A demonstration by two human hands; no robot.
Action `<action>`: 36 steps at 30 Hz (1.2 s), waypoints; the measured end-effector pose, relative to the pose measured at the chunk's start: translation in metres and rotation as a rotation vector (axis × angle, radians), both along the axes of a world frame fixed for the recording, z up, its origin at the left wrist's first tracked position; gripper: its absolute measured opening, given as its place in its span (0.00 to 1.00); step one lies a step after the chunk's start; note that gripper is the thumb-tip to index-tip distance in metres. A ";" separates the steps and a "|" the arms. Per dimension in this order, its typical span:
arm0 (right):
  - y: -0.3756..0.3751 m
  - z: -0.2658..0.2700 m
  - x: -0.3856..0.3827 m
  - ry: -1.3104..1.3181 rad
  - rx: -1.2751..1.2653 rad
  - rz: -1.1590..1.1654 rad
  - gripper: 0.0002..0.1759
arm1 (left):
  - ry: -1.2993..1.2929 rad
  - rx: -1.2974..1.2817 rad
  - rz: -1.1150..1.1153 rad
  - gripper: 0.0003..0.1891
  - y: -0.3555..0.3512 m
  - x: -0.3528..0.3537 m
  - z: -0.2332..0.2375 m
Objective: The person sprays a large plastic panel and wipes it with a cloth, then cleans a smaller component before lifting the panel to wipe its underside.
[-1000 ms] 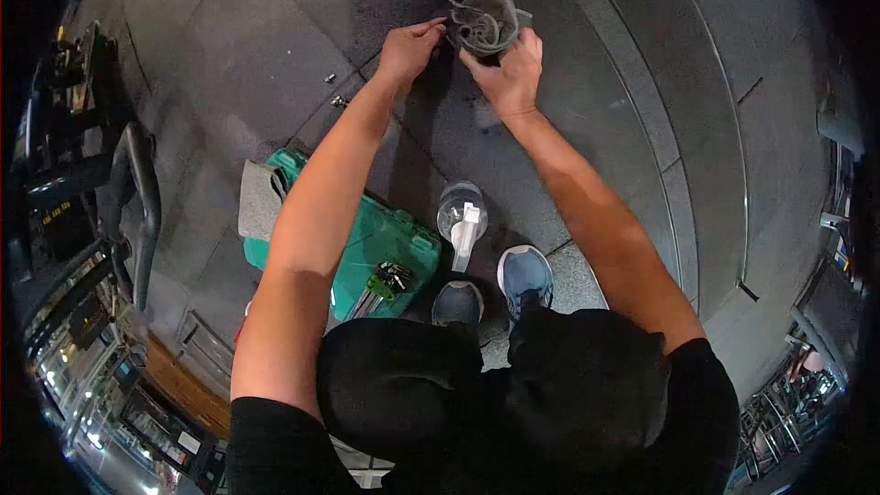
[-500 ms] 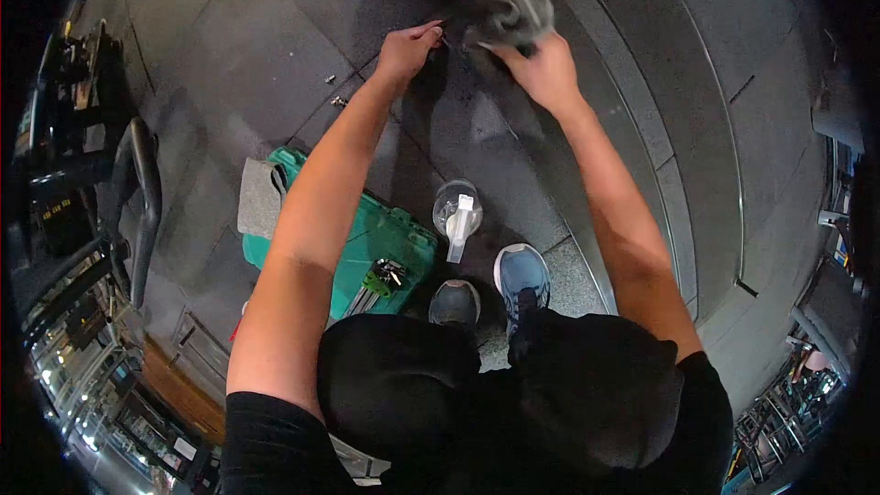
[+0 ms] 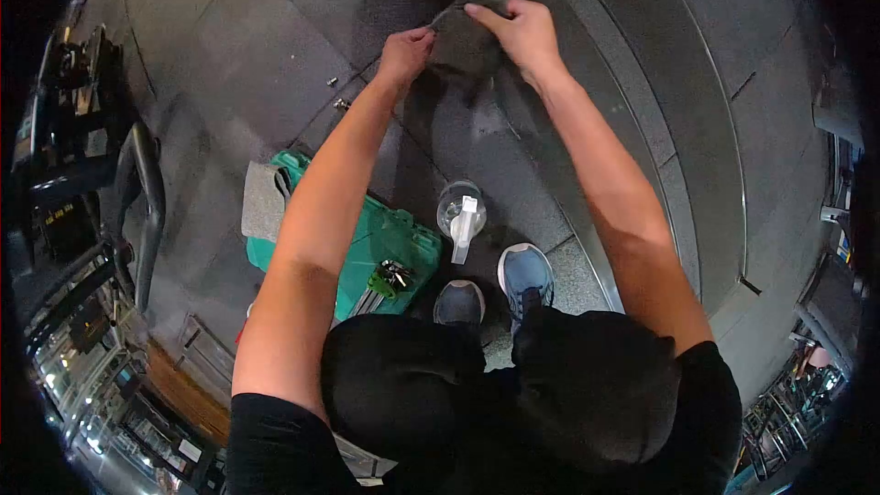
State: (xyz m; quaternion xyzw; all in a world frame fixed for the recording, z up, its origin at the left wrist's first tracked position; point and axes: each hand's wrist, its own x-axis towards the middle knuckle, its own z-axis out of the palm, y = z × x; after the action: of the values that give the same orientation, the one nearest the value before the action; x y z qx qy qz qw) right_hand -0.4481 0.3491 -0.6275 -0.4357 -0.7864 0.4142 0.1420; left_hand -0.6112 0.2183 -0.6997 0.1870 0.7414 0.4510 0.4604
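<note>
A dark grey cloth (image 3: pixel 466 35) with a pale edge stretches between my two hands above the dark floor. My left hand (image 3: pixel 406 57) is closed, pinching the cloth's left edge with thumb and finger. At the upper right, my right hand (image 3: pixel 532 41) grips the same cloth, its thumb lying over the top. The lower part of the cloth is blurred. Left of my left forearm lie small metal bolts, one bolt (image 3: pixel 332 82) by itself and another piece of hardware (image 3: pixel 342 104) nearer the arm.
A green toolbox (image 3: pixel 408 243) sits below my left arm, with a folded grey cloth (image 3: pixel 264 206) and a hex key set (image 3: pixel 390 280) on it. A clear spray bottle (image 3: pixel 463 220) with a white trigger stands before my shoes (image 3: pixel 526 277). Gym equipment (image 3: pixel 145 192) lines the left side.
The cloth, loose and swinging from my right hand earlier, is now drawn out between both hands. My right hand has moved up and a little left.
</note>
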 end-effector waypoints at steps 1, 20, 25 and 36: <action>0.005 -0.009 0.013 0.153 -0.149 -0.097 0.22 | 0.018 -0.033 0.008 0.20 0.000 0.001 0.002; -0.019 -0.057 0.032 0.348 0.197 0.207 0.19 | -0.077 0.029 0.049 0.15 -0.001 0.002 0.002; 0.028 -0.050 0.078 -0.059 0.338 -0.057 0.16 | -0.003 -0.025 -0.024 0.19 -0.003 0.000 0.004; 0.039 -0.065 -0.010 0.257 0.270 0.803 0.17 | -0.132 -0.049 -0.022 0.18 -0.010 -0.004 0.006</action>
State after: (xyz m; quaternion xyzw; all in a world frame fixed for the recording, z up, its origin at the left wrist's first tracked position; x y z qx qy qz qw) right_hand -0.4586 0.3877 -0.6926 -0.0182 -0.9164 0.3808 0.1221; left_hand -0.6156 0.2087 -0.6940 0.1537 0.7182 0.4392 0.5173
